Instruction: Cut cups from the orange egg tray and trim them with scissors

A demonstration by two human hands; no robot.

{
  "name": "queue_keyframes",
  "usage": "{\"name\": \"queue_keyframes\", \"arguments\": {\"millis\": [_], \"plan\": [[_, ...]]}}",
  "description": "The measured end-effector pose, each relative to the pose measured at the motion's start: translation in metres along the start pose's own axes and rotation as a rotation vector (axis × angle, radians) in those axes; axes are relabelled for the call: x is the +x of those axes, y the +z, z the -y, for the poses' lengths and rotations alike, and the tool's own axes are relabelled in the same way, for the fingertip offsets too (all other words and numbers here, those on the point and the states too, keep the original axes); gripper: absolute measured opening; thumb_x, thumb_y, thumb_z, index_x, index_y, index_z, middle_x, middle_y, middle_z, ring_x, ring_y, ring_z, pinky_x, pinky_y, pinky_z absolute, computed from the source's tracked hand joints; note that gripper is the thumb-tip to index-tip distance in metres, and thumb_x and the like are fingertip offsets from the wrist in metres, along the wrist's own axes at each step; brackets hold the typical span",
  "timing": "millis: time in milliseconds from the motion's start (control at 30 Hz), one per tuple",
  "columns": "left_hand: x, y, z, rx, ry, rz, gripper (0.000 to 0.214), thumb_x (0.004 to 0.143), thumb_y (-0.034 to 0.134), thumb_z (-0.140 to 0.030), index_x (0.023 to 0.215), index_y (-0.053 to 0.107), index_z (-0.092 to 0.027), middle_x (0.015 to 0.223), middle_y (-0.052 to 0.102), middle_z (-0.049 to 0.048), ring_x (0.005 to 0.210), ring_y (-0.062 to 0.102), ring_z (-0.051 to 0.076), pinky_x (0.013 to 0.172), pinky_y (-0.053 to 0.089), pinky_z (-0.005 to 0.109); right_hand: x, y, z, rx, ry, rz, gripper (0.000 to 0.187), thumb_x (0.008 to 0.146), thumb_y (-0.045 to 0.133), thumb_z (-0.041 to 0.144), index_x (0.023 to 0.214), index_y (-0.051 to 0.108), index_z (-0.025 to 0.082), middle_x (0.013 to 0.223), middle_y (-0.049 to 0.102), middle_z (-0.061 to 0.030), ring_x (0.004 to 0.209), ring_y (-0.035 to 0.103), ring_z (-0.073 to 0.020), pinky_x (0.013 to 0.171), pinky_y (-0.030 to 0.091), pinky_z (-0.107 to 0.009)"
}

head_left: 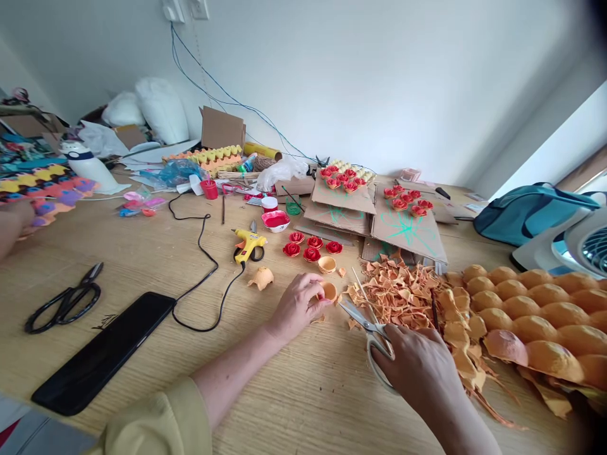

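My left hand [298,304] pinches an orange egg carton cup [328,290] by its side, with the cup's opening facing up. Scissors [365,322] are in my right hand [420,370], their blades pointing at the cup and parted slightly from its rim. Just behind the held cup sits another trimmed egg carton cup [327,264]. An uncut-looking cup piece [261,278] lies upside down left of my left hand. Several red paper roses [312,254] stand in two rows farther back. Orange carton scraps [401,291] are heaped beyond the scissors.
A yellow glue gun [250,245] with a black cord lies left of centre. Black scissors [64,306] and a dark phone-like slab [104,354] are at left. Orange egg trays [535,303] fill the right. Cardboard [408,230] bears more roses. Another person's hand [14,224] shows far left.
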State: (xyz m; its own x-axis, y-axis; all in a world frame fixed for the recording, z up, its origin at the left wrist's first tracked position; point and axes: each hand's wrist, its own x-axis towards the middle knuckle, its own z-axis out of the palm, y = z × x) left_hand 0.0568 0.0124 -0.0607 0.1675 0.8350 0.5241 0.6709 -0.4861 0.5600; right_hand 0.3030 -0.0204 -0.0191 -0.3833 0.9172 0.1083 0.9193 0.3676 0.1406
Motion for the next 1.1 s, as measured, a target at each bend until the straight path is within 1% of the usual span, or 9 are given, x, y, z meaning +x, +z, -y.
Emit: {"name": "queue_keyframes", "arguments": {"millis": [100,333,433,600,767,833,933,1033,1100], "plan": [[0.0,0.0,-0.001,-0.033,-0.022,0.045,0.015,0.091,0.06,-0.031,0.081,0.06,-0.019,0.117,0.059,0.0082,0.11,0.057,0.022,0.093,0.047,0.036,0.002,0.0,0.005,0.009,0.021,0.025,0.024,0.087,0.058,0.04,0.073,0.063,0.021,0.071,0.074,-0.0034,0.071,0.07,-0.0242,0.076,0.039,-0.039],[-0.001,0.0,-0.003,-0.02,-0.022,0.161,0.012,0.09,0.062,-0.03,0.084,0.059,-0.02,0.116,0.06,0.0073,0.107,0.059,0.022,0.091,0.049,0.037,0.0,0.003,0.008,-0.035,0.061,0.081,0.029,0.089,0.054,0.042,0.072,0.066,0.022,0.063,0.073,-0.0057,0.064,0.071,-0.0256,0.069,0.042,-0.037],[-0.003,0.002,-0.002,-0.04,-0.014,0.161,0.015,0.084,0.069,-0.027,0.086,0.057,-0.02,0.115,0.06,0.0071,0.11,0.058,0.023,0.093,0.049,0.037,-0.003,0.007,0.005,-0.041,0.06,0.043,0.029,0.089,0.054,0.042,0.069,0.064,0.022,0.06,0.072,-0.0054,0.06,0.07,-0.0251,0.066,0.043,-0.036],[-0.004,0.005,-0.001,-0.097,-0.061,0.118,0.019,0.08,0.072,-0.021,0.087,0.053,-0.021,0.104,0.061,0.0054,0.102,0.06,0.021,0.09,0.05,0.036,-0.008,0.013,0.0,-0.071,0.027,-0.086,0.026,0.087,0.055,0.041,0.068,0.058,0.024,0.051,0.067,-0.0032,0.054,0.067,-0.0228,0.063,0.042,-0.035],[-0.001,-0.01,0.001,-0.1,-0.113,0.042,0.02,0.083,0.064,-0.015,0.096,0.051,-0.021,0.101,0.058,0.0054,0.1,0.057,0.021,0.089,0.049,0.036,-0.007,0.012,-0.005,-0.075,0.014,-0.1,0.025,0.087,0.056,0.042,0.07,0.057,0.024,0.051,0.064,-0.0016,0.053,0.064,-0.0221,0.06,0.037,-0.033],[-0.001,-0.02,0.005,-0.075,-0.118,0.051,0.021,0.084,0.062,-0.013,0.099,0.051,-0.021,0.103,0.057,0.0059,0.101,0.057,0.021,0.09,0.049,0.036,-0.006,0.009,-0.002,-0.033,-0.04,-0.087,0.025,0.088,0.056,0.041,0.071,0.056,0.024,0.056,0.065,-0.0008,0.055,0.063,-0.0209,0.063,0.037,-0.033],[-0.001,-0.033,0.013,-0.021,-0.114,0.085,0.024,0.082,0.062,-0.013,0.102,0.051,-0.021,0.103,0.056,0.006,0.1,0.057,0.022,0.089,0.049,0.038,-0.008,0.004,0.013,0.071,-0.167,-0.047,0.02,0.087,0.06,0.038,0.074,0.056,0.023,0.066,0.067,0.0,0.06,0.062,-0.0196,0.069,0.036,-0.034],[-0.002,-0.035,0.018,0.016,-0.107,0.114,0.026,0.079,0.062,-0.014,0.102,0.051,-0.021,0.101,0.057,0.0061,0.096,0.057,0.024,0.085,0.05,0.04,-0.012,0.002,0.027,0.135,-0.237,0.009,0.016,0.083,0.065,0.035,0.075,0.058,0.024,0.068,0.066,0.001,0.063,0.062,-0.0195,0.07,0.035,-0.033],[-0.004,-0.031,0.017,0.015,-0.081,0.127,0.027,0.078,0.061,-0.014,0.102,0.051,-0.021,0.102,0.057,0.0064,0.096,0.057,0.024,0.084,0.05,0.04,-0.016,0.0,0.026,0.096,-0.2,0.036,0.015,0.084,0.063,0.033,0.074,0.058,0.024,0.066,0.066,0.0015,0.06,0.062,-0.0186,0.068,0.034,-0.033]]}}
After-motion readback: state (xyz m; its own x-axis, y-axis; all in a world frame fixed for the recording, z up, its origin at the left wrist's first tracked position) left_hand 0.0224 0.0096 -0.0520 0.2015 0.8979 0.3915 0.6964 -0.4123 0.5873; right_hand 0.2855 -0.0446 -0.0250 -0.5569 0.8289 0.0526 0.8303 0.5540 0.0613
